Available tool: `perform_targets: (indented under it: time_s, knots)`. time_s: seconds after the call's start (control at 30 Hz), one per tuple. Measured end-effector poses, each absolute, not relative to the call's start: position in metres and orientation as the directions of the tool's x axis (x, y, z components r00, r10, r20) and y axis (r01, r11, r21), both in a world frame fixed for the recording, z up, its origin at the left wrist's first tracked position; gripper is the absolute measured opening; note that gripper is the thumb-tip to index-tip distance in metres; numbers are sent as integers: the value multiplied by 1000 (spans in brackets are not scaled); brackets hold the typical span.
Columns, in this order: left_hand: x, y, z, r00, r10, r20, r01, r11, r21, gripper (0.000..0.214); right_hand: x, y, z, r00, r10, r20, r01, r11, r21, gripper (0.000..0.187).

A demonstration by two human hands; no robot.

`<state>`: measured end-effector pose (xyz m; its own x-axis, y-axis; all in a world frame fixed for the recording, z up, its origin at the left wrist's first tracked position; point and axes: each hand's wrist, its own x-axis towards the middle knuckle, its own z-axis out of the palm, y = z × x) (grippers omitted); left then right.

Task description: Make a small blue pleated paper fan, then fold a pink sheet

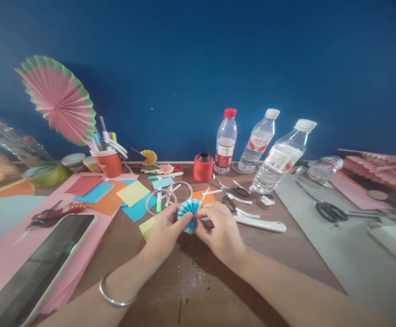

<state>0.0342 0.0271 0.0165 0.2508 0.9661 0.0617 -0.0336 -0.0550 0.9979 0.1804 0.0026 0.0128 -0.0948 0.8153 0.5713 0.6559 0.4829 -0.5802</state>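
Evidently the pleating is done: from my remote seat I see the small blue paper fan [188,207] opened into a nearly full round, nearer to me than the red cylinder [203,168] and slightly left of it. My left hand [163,228] pinches its left side, thumb in front; my right hand [223,234] has thumb and fingertips pressed together at its right, near the centre. Those fingers cover the join, so I cannot tell whether the middle is fastened; I judge that securing it is what remains. Left of the cylinder, a small yellow paper fan [149,157] looks complete on its stick. A flat yellow paper square [132,194], left of and nearer than the cylinder, is unpleated.
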Motion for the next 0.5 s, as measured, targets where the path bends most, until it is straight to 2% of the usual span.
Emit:
perform_targets:
  time_s: [0.27, 0.5]
  knots:
    - [35, 29, 13, 164, 986, 9, -156, 17, 988, 18, 181, 3, 11, -81, 843, 532, 619, 461, -636, 13]
    - [34, 31, 9, 185, 982, 32, -175, 1, 985, 23, 181, 5, 12, -75, 823, 563, 552, 505, -664, 13]
